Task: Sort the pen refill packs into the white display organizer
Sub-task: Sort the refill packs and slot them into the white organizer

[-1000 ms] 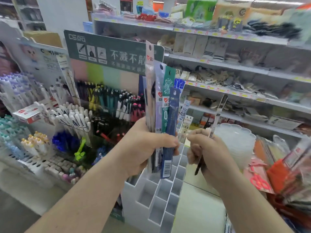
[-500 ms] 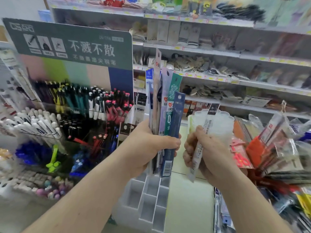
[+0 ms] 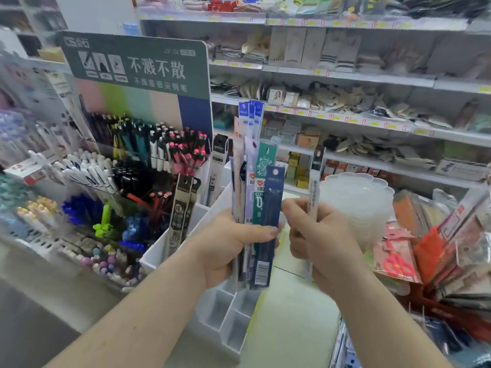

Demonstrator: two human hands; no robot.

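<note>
From the head camera, my left hand [image 3: 228, 245] is wrapped around a bundle of refill packs [image 3: 256, 197], thumb across the front, holding them upright above the near end of the white organizer [image 3: 228, 314]. My right hand [image 3: 318, 240] sits just to the right of the bundle, fingers curled round a single white refill pack [image 3: 314, 176] that also stands nearly upright, its dark header card on top and its lower end showing below my palm.

I judge these packs to be very light, thin and flexible: slim plastic sleeves with card tops, smooth enough to slide against each other. Pinching one near its middle or lower third should keep it from bending, and the bundle needs a firm squeeze so none slips out.

Every pack's long axis runs vertically, hang-hole end up, barcode end down toward the organizer's open compartments. Farther left, the back compartments already hold black-topped packs [image 3: 183, 208] standing the same way, beside the pen display [image 3: 138, 150].
</note>
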